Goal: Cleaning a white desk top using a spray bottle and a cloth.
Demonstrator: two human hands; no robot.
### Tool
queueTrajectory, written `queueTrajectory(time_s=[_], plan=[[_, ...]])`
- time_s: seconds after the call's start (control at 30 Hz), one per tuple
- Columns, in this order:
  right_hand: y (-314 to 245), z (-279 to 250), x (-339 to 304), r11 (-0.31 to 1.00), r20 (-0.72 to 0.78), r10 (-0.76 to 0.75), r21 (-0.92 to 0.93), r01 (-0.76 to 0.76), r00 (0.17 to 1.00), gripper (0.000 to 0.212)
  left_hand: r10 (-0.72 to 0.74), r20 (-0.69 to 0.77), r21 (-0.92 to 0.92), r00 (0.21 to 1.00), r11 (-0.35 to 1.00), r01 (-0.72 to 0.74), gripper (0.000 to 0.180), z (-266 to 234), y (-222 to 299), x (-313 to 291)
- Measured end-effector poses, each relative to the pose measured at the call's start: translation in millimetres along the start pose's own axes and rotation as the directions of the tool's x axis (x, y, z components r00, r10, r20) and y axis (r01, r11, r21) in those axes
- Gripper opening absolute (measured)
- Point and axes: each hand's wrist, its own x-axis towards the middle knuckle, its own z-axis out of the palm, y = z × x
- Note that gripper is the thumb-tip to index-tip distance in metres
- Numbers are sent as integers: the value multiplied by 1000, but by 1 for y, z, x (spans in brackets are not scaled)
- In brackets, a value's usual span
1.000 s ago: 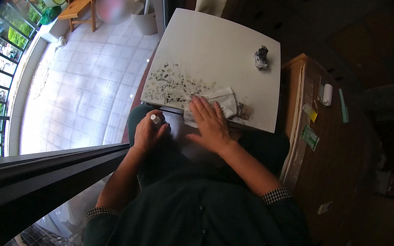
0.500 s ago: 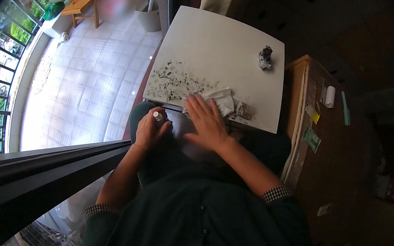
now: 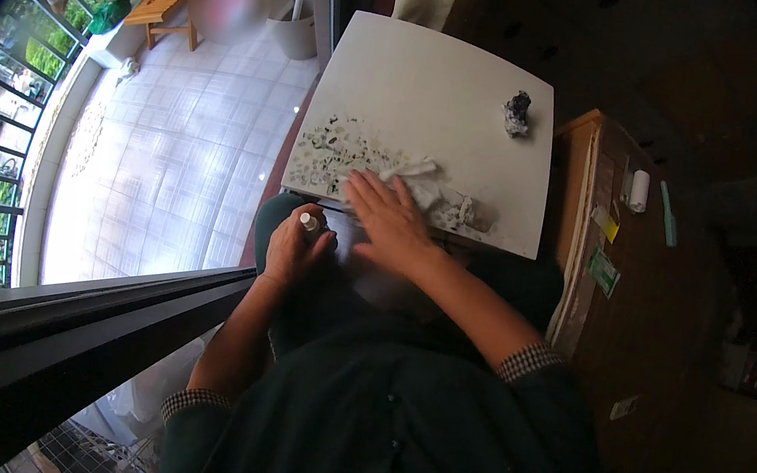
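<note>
My left hand [image 3: 293,246] is closed round a small bottle with a white top [image 3: 308,222], just off the near left edge of a white board-like surface [image 3: 423,88]. Most of the bottle is hidden by the fingers. Fingers stretched and flat, my right hand [image 3: 391,227] presses a crumpled white tissue [image 3: 417,182] against the surface near its front edge. Dark and greenish specks and smears [image 3: 342,149] cover the area left of the tissue, and a grey-brown smudge [image 3: 480,215] lies to its right. Toward the far right sits a blackened crumpled wad [image 3: 516,116].
A wooden cabinet [image 3: 621,300] on the right carries a white roll [image 3: 638,191], a turquoise strip-like object [image 3: 668,214] and a green packet [image 3: 603,271]. At left are a dark door frame [image 3: 114,325] and a tiled floor [image 3: 188,142] with a wooden chair [image 3: 162,1] and a grey bin [image 3: 292,36].
My right hand has slid slightly left over the specked area, and the tissue under it has shifted and bunched up. My left hand keeps its hold on the bottle.
</note>
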Motion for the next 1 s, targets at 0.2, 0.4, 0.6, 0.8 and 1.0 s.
queueTrajectory(time_s=[0.2, 0.4, 0.6, 0.8, 1.0], plan=[[-3, 7, 16, 999, -22, -17, 33, 18, 1000, 98, -37, 13, -30, 999, 999, 37, 44, 2, -3, -2], [9, 1, -27, 998, 10, 13, -56, -12, 1000, 98, -34, 26, -39, 999, 999, 35, 45, -2, -6, -1], [-10, 12, 26, 999, -41, 20, -40, -21, 999, 97, -48, 33, -48, 998, 998, 49, 46, 6, -4, 3], [15, 5, -29, 1000, -1, 12, -26, -12, 1000, 98, -74, 14, -4, 997, 997, 74, 48, -2, -3, -6], [12, 4, 6, 998, 2, 54, -14, -54, 999, 103, 9, 15, -11, 1000, 1000, -9, 50, 1, -6, 0]])
